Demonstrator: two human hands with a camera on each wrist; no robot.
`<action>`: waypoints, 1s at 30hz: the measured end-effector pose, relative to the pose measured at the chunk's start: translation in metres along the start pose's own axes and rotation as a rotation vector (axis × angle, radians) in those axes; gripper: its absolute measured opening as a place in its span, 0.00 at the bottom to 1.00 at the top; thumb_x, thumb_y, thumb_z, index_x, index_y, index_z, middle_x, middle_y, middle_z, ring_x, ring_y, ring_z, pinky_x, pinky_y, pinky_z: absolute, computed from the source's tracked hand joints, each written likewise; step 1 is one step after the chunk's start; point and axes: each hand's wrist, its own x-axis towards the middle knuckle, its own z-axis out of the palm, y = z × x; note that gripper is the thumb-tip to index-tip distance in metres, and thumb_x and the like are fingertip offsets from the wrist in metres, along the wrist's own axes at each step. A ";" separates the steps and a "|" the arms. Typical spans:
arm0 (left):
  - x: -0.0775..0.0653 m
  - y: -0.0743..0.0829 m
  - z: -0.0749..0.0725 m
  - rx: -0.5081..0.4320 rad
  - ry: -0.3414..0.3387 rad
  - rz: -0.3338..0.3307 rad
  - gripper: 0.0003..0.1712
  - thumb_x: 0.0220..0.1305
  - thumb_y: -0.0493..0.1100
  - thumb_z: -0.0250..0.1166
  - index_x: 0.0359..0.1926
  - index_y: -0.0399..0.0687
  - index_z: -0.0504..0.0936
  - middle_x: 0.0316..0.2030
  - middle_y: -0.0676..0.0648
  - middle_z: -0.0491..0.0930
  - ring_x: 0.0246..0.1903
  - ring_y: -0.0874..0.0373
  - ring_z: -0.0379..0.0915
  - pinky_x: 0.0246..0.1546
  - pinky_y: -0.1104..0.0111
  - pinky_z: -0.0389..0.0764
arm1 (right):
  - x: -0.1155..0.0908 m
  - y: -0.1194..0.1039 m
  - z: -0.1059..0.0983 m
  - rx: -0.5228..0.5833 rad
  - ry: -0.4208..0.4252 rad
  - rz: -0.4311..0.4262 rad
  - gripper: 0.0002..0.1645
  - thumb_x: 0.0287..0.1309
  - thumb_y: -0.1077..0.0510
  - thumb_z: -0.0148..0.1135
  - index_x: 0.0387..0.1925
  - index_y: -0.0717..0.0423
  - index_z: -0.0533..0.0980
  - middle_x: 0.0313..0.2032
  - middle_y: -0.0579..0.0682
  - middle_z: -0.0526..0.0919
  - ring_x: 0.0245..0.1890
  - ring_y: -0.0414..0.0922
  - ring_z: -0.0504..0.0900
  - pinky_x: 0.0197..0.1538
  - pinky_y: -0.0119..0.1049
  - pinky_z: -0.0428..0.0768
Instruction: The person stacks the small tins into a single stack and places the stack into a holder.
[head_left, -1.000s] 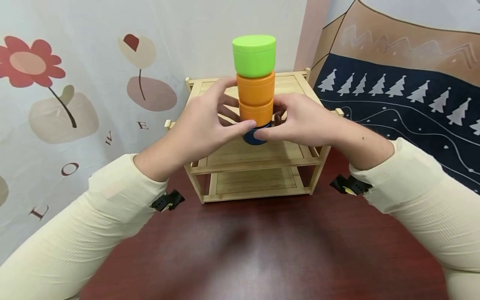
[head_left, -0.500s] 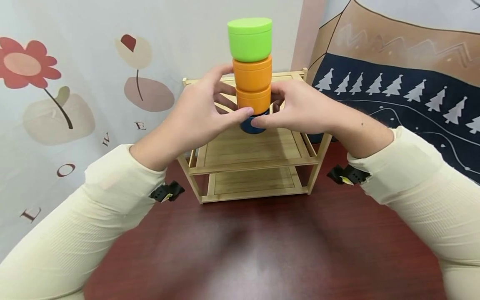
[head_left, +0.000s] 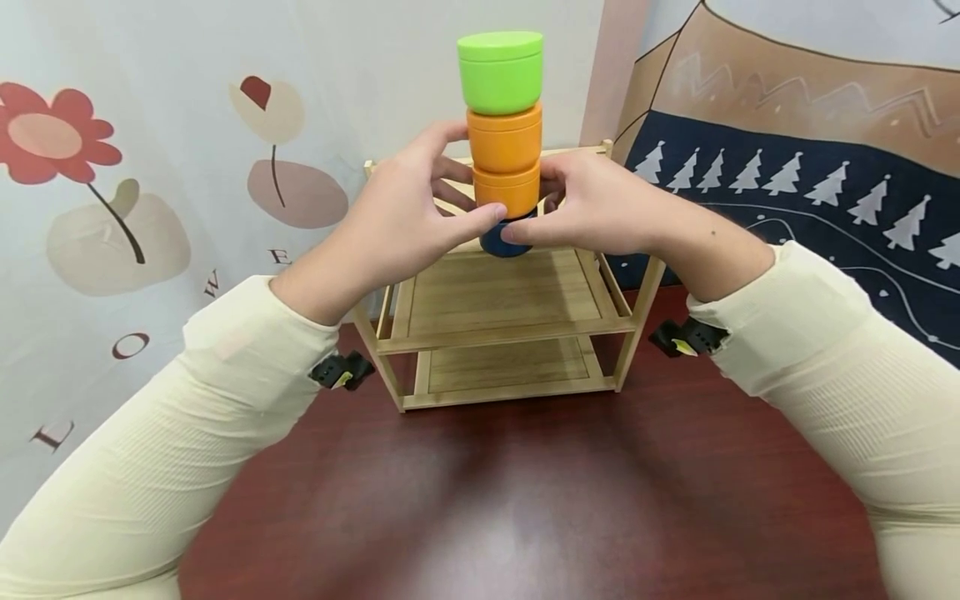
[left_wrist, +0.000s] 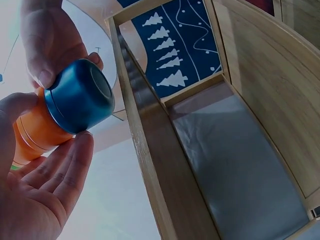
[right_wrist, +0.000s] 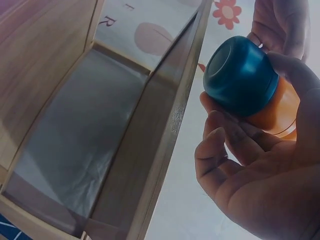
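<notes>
My hands hold up a stack of smooth round cups. On top sits a lime-green cup (head_left: 500, 75), above two orange cups (head_left: 507, 146), with a dark blue cup (head_left: 495, 244) lowest. From the left, my left hand (head_left: 408, 208) grips the stack, thumb near the join of orange and blue. My right hand (head_left: 603, 204) grips from the right, its thumb across the blue cup; its other fingers are partly hidden behind the stack. Both wrist views show the blue cup (left_wrist: 82, 97) from below, with fingers around its sides.
Beneath and behind the stack stands a light wooden rack (head_left: 502, 300) with several shelves, its upper part partly hidden by the hands. It rests on a dark red-brown table (head_left: 510, 492). Printed cloths with flowers (head_left: 45, 133) and white trees (head_left: 783, 173) hang behind.
Both hands have raised the stack, mostly in the first half second and slightly since. The grip looks the same, and more of the rack's middle shelf shows below the blue cup.
</notes>
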 end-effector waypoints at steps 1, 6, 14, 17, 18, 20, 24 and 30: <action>0.001 -0.001 0.000 0.002 0.000 -0.001 0.42 0.63 0.52 0.70 0.72 0.53 0.60 0.52 0.44 0.83 0.43 0.57 0.85 0.44 0.66 0.85 | 0.001 0.000 0.000 -0.004 0.000 0.004 0.29 0.60 0.46 0.68 0.60 0.51 0.75 0.49 0.47 0.84 0.43 0.45 0.78 0.48 0.41 0.75; 0.005 -0.005 -0.001 0.013 -0.004 -0.011 0.42 0.63 0.53 0.70 0.73 0.54 0.60 0.53 0.44 0.83 0.44 0.57 0.85 0.45 0.65 0.85 | 0.005 0.001 -0.001 -0.006 -0.001 0.029 0.29 0.59 0.46 0.67 0.60 0.51 0.75 0.49 0.48 0.85 0.43 0.46 0.79 0.48 0.41 0.75; 0.010 -0.011 -0.002 0.018 -0.017 -0.039 0.44 0.63 0.55 0.69 0.74 0.54 0.58 0.56 0.44 0.80 0.47 0.57 0.84 0.48 0.65 0.84 | 0.013 0.006 -0.001 0.018 -0.031 0.048 0.31 0.60 0.45 0.67 0.61 0.51 0.73 0.52 0.48 0.84 0.47 0.46 0.81 0.56 0.42 0.76; 0.012 -0.013 -0.003 0.018 -0.023 -0.047 0.44 0.63 0.55 0.69 0.74 0.54 0.58 0.57 0.44 0.79 0.48 0.57 0.84 0.48 0.64 0.84 | 0.016 0.008 0.000 0.033 -0.042 0.060 0.31 0.60 0.45 0.67 0.62 0.51 0.73 0.53 0.49 0.83 0.49 0.46 0.81 0.58 0.43 0.76; 0.012 -0.014 -0.003 0.017 -0.025 -0.050 0.44 0.63 0.55 0.69 0.74 0.55 0.58 0.58 0.44 0.79 0.48 0.56 0.83 0.49 0.63 0.83 | 0.017 0.008 0.001 0.036 -0.044 0.065 0.32 0.60 0.45 0.67 0.62 0.51 0.73 0.53 0.49 0.83 0.49 0.46 0.81 0.59 0.43 0.76; 0.014 -0.015 -0.003 0.020 -0.028 -0.055 0.44 0.63 0.55 0.69 0.74 0.55 0.58 0.58 0.45 0.79 0.48 0.57 0.83 0.49 0.63 0.83 | 0.018 0.009 0.001 0.034 -0.046 0.068 0.32 0.60 0.45 0.67 0.62 0.52 0.72 0.54 0.50 0.83 0.50 0.46 0.80 0.61 0.44 0.75; 0.017 -0.016 -0.003 0.023 -0.035 -0.065 0.45 0.62 0.56 0.69 0.74 0.56 0.58 0.58 0.46 0.79 0.48 0.58 0.83 0.49 0.63 0.83 | 0.019 0.010 0.000 0.036 -0.049 0.087 0.32 0.61 0.45 0.67 0.63 0.53 0.72 0.55 0.51 0.82 0.51 0.47 0.80 0.61 0.44 0.75; 0.020 -0.018 -0.001 0.014 -0.042 -0.066 0.44 0.63 0.55 0.69 0.74 0.55 0.58 0.58 0.46 0.78 0.48 0.58 0.83 0.49 0.65 0.83 | 0.021 0.012 -0.001 0.049 -0.052 0.093 0.33 0.60 0.45 0.67 0.63 0.54 0.72 0.56 0.53 0.82 0.53 0.48 0.80 0.63 0.46 0.74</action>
